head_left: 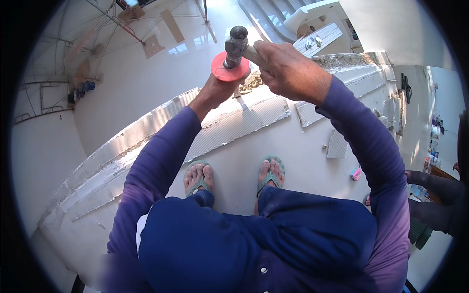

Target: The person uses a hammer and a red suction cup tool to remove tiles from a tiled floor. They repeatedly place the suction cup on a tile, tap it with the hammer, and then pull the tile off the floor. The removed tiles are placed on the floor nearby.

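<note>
My left hand [220, 88] is wrapped around a chisel beneath its red round hand guard [229, 68]. The blade points down at the rough, broken edge [254, 82] of a ledge. My right hand [288, 73] grips a hammer [237, 41] by its pale handle; the hammer head is over the chisel's top, partly hiding it, so I cannot tell if they touch. Ridged, broken tile strips [220, 132] lie along the ledge in front of my sandalled feet.
Beyond the ledge is a lower floor with scaffolding [117, 22] and stairs [264, 19]. A pale board [322, 34] lies at upper right. A loose tile piece [336, 144] and a pink item [355, 173] are near my right foot. Another person's dark-clothed limbs [430, 205] show at right.
</note>
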`<state>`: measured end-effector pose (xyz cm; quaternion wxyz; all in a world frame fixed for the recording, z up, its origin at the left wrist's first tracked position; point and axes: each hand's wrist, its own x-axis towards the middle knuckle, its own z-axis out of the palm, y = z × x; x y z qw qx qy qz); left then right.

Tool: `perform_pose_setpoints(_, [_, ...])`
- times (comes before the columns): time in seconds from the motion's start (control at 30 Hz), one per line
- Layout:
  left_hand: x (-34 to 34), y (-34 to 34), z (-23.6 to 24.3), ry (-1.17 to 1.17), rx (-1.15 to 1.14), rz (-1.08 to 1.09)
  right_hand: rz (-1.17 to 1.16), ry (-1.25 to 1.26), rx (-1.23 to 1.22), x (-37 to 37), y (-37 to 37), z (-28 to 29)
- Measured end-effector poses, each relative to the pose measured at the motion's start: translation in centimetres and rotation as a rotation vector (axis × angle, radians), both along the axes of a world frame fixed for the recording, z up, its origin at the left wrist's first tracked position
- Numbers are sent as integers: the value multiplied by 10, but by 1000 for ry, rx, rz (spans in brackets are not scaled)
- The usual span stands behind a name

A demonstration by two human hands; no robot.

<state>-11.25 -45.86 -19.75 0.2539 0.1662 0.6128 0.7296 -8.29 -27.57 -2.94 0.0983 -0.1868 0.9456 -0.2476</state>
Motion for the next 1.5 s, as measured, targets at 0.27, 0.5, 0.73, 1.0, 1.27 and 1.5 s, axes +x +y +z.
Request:
perform_pose_setpoints(0.27, [12,1,-12,139,-126,96,-190,52,-203,47,31,-7])
perform_pose_setpoints(0.5, [23,3,-15,284,-207,106,-771,-879,-528,181,76,-85])
perform_pose_setpoints(0.73, [34,-11,-7,395,-376,44,-914,-943,-777,251,90,-156])
perform_pose_setpoints(1.0, [-9,21,0,-74,-130,41,-726,-714,-667,196,100,-97])
perform_pose_setpoints(1.27, [-6,7,-6,-73,-126,64,52,666,-148,-5,37,50])
perform_pose_setpoints(1.5, [-3,9,-9,-58,-18,28,172,-11,51,-31,14,27])
